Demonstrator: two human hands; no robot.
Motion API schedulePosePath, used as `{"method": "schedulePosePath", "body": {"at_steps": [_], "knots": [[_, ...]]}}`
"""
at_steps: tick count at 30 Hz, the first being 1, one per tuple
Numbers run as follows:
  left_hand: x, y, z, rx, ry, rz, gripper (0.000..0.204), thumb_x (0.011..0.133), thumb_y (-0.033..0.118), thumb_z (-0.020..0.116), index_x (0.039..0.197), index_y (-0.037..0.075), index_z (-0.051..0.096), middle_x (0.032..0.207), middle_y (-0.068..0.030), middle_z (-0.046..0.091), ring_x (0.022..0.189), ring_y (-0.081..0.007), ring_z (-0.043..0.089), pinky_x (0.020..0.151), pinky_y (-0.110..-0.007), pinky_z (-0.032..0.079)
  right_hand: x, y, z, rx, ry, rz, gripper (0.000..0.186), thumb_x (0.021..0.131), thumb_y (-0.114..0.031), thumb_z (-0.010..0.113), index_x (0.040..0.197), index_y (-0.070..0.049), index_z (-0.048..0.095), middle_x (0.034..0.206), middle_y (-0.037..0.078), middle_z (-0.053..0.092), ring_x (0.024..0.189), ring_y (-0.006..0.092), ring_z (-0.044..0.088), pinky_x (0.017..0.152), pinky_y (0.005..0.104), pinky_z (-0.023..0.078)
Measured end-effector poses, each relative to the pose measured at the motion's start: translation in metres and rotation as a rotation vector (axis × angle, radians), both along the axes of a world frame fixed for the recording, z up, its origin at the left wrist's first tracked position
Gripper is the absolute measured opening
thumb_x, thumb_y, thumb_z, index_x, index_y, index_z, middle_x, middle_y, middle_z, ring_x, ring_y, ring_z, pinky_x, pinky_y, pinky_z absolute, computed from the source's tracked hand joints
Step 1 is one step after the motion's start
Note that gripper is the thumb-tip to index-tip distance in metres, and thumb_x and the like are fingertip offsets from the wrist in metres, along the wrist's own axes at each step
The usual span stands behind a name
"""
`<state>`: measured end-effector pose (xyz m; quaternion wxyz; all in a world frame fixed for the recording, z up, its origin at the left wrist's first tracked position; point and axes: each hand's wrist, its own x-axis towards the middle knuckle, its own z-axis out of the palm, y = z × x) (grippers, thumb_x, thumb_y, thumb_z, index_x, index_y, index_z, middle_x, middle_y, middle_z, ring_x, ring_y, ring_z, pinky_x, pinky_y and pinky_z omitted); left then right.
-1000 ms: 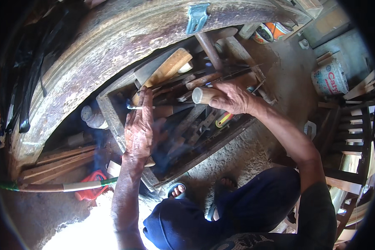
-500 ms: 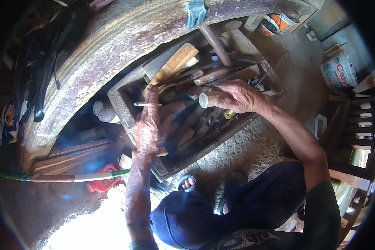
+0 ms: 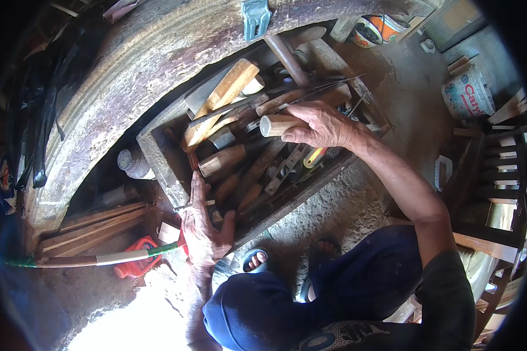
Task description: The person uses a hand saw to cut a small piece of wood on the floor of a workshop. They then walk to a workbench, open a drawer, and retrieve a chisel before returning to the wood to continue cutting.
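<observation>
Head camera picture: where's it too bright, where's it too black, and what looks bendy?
Head view: glare whites out the floor at lower left; head view: black fills the corners outside the lens circle; head view: the worn beam curves, maybe partly from the fisheye lens.

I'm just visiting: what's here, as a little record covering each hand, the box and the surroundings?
Right hand: gripping a pale wooden handle
Left hand: at the wooden box's near corner, thin white stick between its fingers
Box contents: jumbled tools, one yellow-and-red handle
Left side: red container
Right side: white bucket
</observation>
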<state>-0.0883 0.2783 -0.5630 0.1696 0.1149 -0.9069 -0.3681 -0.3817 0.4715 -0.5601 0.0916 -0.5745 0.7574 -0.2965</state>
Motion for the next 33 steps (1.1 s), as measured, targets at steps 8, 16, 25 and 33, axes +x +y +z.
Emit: {"method": "schedulePosePath", "body": {"at_steps": [8,16,25,33], "knots": [[0.003,-0.002,-0.011,-0.059,0.038,0.048,0.09,0.07,-0.001,0.067,0.15,-0.006,0.028,0.149,-0.029,0.04,0.117,-0.0398,0.061,0.095,-0.045,0.051,0.039,0.011,0.011,0.504,-0.046,0.112,0.051,0.092,-0.058,0.059,0.101,-0.009,0.068,0.088,0.013,0.069,0.079,0.0298,0.07,0.071,0.0444,0.054],[0.001,0.002,-0.002,-0.05,0.004,0.056,0.091,0.07,-0.001,0.066,0.151,-0.007,0.025,0.142,-0.0302,0.047,0.114,-0.0386,0.063,0.091,-0.044,0.053,-0.003,0.002,0.061,0.284,0.074,-0.143,0.028,0.09,-0.029,0.069,0.074,-0.008,0.061,0.068,0.005,0.062,0.061,0.0183,0.06,0.057,0.0365,0.049],[0.0,0.002,-0.003,-0.051,0.056,0.085,0.093,0.068,0.002,0.066,0.152,-0.005,0.026,0.133,-0.0307,0.054,0.109,-0.0385,0.064,0.092,-0.044,0.051,-0.132,-0.019,0.037,0.586,0.096,-0.307,0.024,0.084,-0.003,0.053,0.103,-0.002,0.069,0.101,0.019,0.069,0.094,0.0311,0.067,0.085,0.0413,0.052],[0.001,0.004,0.003,-0.118,0.022,0.087,0.092,0.069,0.004,0.066,0.152,-0.003,0.028,0.125,-0.0277,0.06,0.105,-0.0387,0.064,0.089,-0.044,0.051,-0.101,-0.03,0.067,0.617,0.256,-0.476,0.02,0.084,-0.009,0.056,0.101,-0.004,0.067,0.098,0.02,0.07,0.095,0.0342,0.069,0.079,0.0468,0.054]]}}
